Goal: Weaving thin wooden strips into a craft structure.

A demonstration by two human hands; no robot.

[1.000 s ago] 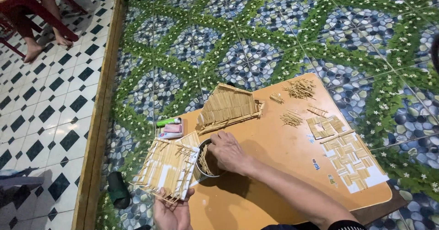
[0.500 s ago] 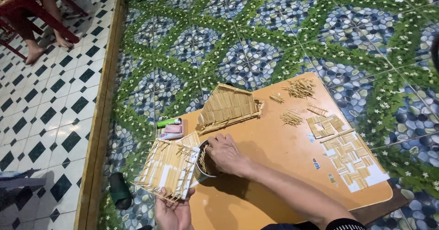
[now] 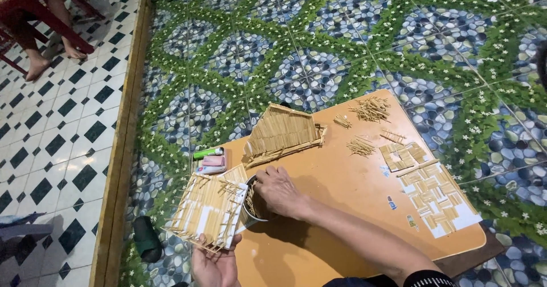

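Wooden-stick panel rests in our left hand, gripped beside the cup; our right hand curls over that cup, fingers dipped inside, its hold unclear.

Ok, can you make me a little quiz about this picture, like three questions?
1. True or false: the left hand holds a stick panel.
2. Where are the right hand's fingers? A) in the cup B) on the stick roof C) on the lighter
3. Fill in: the loose stick piles lie at the table's ____ end.

Key:
1. True; it grips the panel's near edge.
2. A; they dip into the cup, which holds sticks.
3. Far; beyond the flat woven pieces.
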